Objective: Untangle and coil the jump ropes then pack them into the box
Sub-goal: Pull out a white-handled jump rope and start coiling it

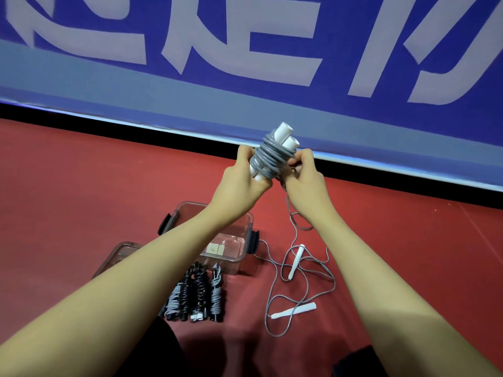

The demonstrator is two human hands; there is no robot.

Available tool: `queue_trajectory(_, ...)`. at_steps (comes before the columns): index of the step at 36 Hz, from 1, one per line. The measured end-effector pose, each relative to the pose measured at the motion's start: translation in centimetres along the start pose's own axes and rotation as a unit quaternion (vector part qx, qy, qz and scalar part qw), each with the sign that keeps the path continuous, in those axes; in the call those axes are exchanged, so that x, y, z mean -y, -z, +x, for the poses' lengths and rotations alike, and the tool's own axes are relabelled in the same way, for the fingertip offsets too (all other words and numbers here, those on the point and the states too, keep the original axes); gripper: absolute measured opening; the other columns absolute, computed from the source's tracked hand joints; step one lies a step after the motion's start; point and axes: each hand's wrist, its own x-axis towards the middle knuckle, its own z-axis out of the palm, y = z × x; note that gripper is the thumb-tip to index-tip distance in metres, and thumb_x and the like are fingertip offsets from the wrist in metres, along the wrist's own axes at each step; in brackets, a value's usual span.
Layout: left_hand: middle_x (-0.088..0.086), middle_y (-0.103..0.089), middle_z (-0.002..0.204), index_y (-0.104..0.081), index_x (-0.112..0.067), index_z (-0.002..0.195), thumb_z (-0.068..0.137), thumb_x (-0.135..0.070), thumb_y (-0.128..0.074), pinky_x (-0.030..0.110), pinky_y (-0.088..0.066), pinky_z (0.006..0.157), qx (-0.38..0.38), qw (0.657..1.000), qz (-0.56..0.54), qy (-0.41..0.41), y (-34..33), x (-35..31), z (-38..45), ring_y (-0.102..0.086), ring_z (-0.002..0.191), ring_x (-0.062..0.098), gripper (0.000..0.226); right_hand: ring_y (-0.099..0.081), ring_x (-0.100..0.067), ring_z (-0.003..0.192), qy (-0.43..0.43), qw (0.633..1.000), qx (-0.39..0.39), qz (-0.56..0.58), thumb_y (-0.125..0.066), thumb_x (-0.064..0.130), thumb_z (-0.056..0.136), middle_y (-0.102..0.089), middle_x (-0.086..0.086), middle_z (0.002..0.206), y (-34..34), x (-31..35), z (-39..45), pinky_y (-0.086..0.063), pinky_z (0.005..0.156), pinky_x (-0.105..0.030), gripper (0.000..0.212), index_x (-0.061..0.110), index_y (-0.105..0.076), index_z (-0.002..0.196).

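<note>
I hold up a jump rope bundle point(272, 153): two white handles side by side with grey cord wound around them. My left hand point(241, 176) grips the lower part of the handles. My right hand point(303, 175) pinches the cord at the bundle's right side, and a free tail of cord hangs down from it. On the red floor lies a loose grey rope point(302, 281) with two white handles, uncoiled and looped. Several coiled black and grey ropes point(194, 293) lie in a row in front of the clear plastic box point(245, 257), which stands open.
The box lid point(119, 254) lies flat on the floor left of the box, partly behind my left forearm. A blue banner with large white characters point(245, 50) stands along the far edge of the red floor.
</note>
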Motion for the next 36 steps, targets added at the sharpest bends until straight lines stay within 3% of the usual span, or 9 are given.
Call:
queue_trajectory(2,-0.002,-0.059,0.072,-0.038,-0.017,0.104,0.081,-0.011,-0.058,0.026,-0.037,0.054,-0.003,1.0,-0.007,0.009,-0.1,0.0,0.2,-0.052,0.061,0.017,0.031,-0.047,-0.01,0.058,0.002,0.999,0.023,-0.037,-0.046,0.019,0.097,-0.055,-0.002,0.067,-0.1,-0.1,0.1,-0.033,0.05,-0.018,0.009,0.016,-0.047,0.089)
queue_trajectory(5,0.002,-0.062,0.08,-0.041,-0.02,0.113,0.078,-0.01,-0.057,0.035,-0.044,0.063,-0.003,1.0,0.006,0.014,-0.1,0.3,0.3,-0.055,0.072,0.028,0.04,-0.052,-0.02,0.078,0.006,0.99,0.065,-0.121,-0.038,0.023,0.1,-0.061,-0.001,0.082,0.1,-0.4,0.2,-0.027,0.059,-0.027,0.021,0.016,-0.056,0.092)
queue_trajectory(12,-0.001,-0.053,0.065,-0.038,-0.019,0.091,0.077,-0.013,-0.058,0.034,-0.036,0.056,-0.005,0.997,0.049,0.054,-0.2,1.4,0.7,-0.046,0.061,0.027,0.025,-0.054,-0.022,0.095,0.0,0.979,0.11,-0.17,-0.042,0.03,0.099,-0.063,-0.007,0.105,0.3,-0.6,0.2,-0.033,0.07,-0.028,0.027,0.009,-0.056,0.108)
queue_trajectory(16,-0.001,-0.053,0.066,-0.041,-0.013,0.094,0.078,-0.014,-0.057,0.033,-0.033,0.055,-0.007,0.995,0.064,0.079,-0.2,1.8,0.7,-0.046,0.06,0.026,0.022,-0.05,-0.018,0.09,0.003,0.976,0.113,-0.188,-0.053,0.038,0.094,-0.059,-0.003,0.098,0.2,-0.8,0.0,-0.03,0.069,-0.027,0.026,0.012,-0.051,0.096)
queue_trajectory(23,0.0,-0.054,0.069,-0.04,-0.013,0.093,0.078,-0.012,-0.056,0.032,-0.031,0.052,-0.009,0.99,0.081,0.111,-0.1,1.9,0.8,-0.049,0.064,0.029,0.022,-0.046,-0.019,0.084,0.086,0.965,0.126,-0.211,-0.065,0.031,0.087,-0.05,-0.003,0.095,0.2,-0.9,-0.4,-0.03,0.065,-0.028,0.027,0.016,-0.043,0.09)
queue_trajectory(28,0.001,-0.053,0.07,-0.038,-0.015,0.093,0.079,-0.014,-0.056,0.032,-0.03,0.052,-0.004,0.988,0.104,0.113,-0.1,1.9,0.8,-0.049,0.066,0.032,0.022,-0.049,-0.024,0.083,0.131,0.954,0.091,-0.252,-0.061,0.026,0.09,-0.046,0.002,0.092,0.1,-1.0,-0.7,-0.046,0.073,-0.04,0.017,0.012,-0.051,0.089)
queue_trajectory(36,0.009,-0.061,0.083,-0.037,-0.014,0.099,0.086,-0.021,-0.05,0.033,-0.036,0.057,-0.015,0.977,0.178,0.118,-0.5,1.7,0.6,-0.054,0.071,0.035,0.02,-0.052,-0.029,0.074,0.182,0.949,0.038,-0.254,-0.057,0.023,0.093,-0.05,0.0,0.1,-0.8,-0.9,-1.3,-0.048,0.06,-0.043,0.02,0.025,-0.044,0.078)
